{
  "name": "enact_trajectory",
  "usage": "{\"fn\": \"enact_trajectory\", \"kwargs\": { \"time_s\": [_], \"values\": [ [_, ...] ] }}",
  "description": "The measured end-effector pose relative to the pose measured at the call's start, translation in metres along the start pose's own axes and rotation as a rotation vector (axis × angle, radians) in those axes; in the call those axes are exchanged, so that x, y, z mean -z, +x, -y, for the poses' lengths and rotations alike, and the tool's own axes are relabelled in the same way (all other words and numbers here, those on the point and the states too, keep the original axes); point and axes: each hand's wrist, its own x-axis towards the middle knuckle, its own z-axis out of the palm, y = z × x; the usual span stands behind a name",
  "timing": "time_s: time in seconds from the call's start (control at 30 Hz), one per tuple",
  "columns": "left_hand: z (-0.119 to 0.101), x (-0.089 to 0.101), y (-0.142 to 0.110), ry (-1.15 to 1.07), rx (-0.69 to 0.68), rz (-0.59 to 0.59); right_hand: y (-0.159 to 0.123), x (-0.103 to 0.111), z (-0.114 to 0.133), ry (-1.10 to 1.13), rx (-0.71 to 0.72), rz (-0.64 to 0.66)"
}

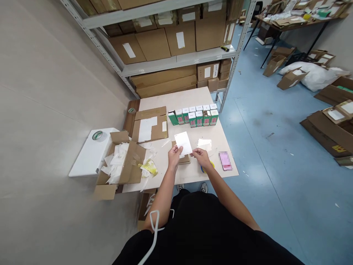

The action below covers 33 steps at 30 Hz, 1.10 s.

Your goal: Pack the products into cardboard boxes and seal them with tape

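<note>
My left hand [174,154] is closed on a white paper sheet [183,142], thumb on top, held above the table. At the sheet's lower right corner, my right hand [202,156] pinches the edge between thumb and fingertips. Beneath the sheet lies a small flat cardboard box [185,159], partly covered. More white papers [204,143] rest just beyond my right hand. A blue and yellow ring-shaped item [203,169] is half hidden under my right forearm. Several green and white small boxes [199,118] stand in rows farther back.
On the left, an open carton [132,162] is stuffed with white paper scraps, beside crumpled yellow-printed plastic [149,167]. A flat carton [150,125] lies at the back left. A blurred pink item [225,161] is near the right edge. Shelving [179,60] with cartons rises behind the table.
</note>
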Motion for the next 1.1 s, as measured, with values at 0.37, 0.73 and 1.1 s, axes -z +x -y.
{"fn": "enact_trajectory", "kwargs": {
  "time_s": [0.37,0.73,1.1],
  "values": [
    [-0.008,0.015,-0.036,0.246,-0.055,0.237,-0.009,-0.025,-0.004,-0.013,0.013,0.116],
    [-0.005,0.073,-0.055,0.316,-0.188,0.147,-0.005,-0.078,-0.019,-0.090,-0.024,0.193],
    [-0.006,0.155,-0.064,0.513,-0.357,-0.012,-0.012,-0.169,-0.025,-0.347,0.090,0.229]
  ]
}}
